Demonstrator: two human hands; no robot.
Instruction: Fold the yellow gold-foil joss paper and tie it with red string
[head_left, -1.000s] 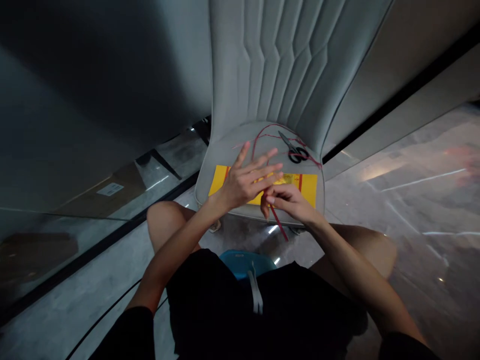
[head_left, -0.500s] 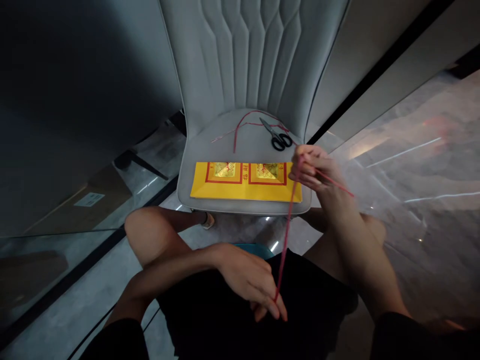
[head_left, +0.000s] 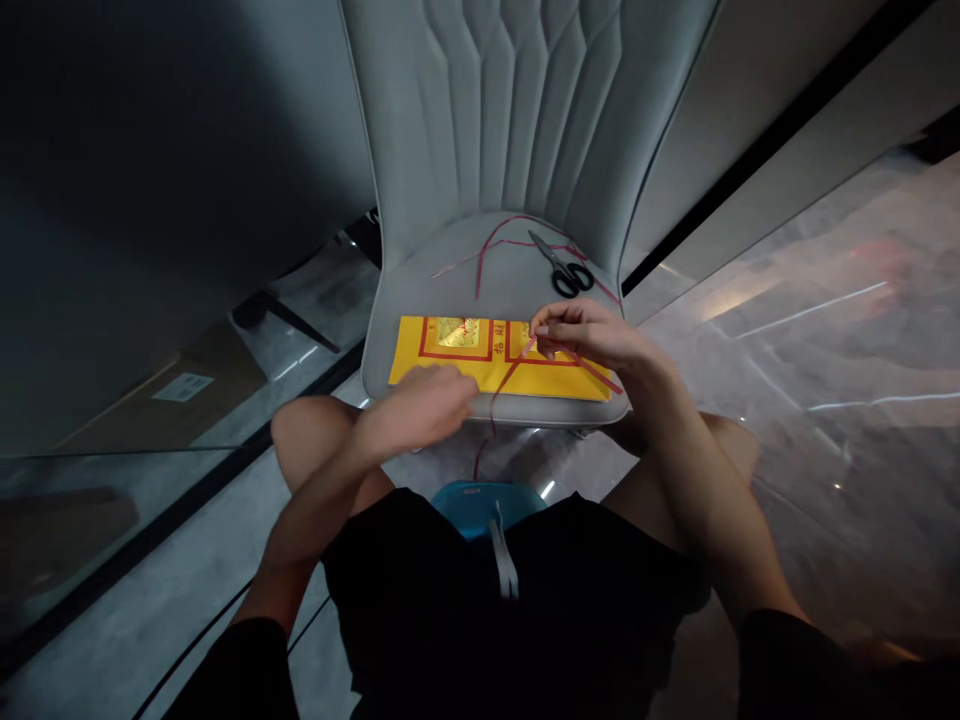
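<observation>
My right hand (head_left: 585,333) pinches a red string (head_left: 511,375) above the right part of the yellow joss paper (head_left: 442,372). One length of the string hangs from the fingertips past the seat's front edge. Another length trails to the right below the hand. The paper lies flat, with red borders, red characters and gold squares. My left hand (head_left: 425,405) is curled closed at the paper's front left edge. It is slightly blurred, and its fingertips are hidden, so whatever it may hold does not show.
The grey chair (head_left: 420,275) bears the paper. Behind it on the seat lie black-handled scissors (head_left: 562,270) and more red string (head_left: 487,243). A blue object (head_left: 457,507) shows between my legs. To the left, a cardboard box (head_left: 142,400) appears behind or in a glass surface.
My left hand has moved up and left from my lap, away from the string's lower end, which now hangs loose. My right hand has shifted left over the paper, still pinching the string.
</observation>
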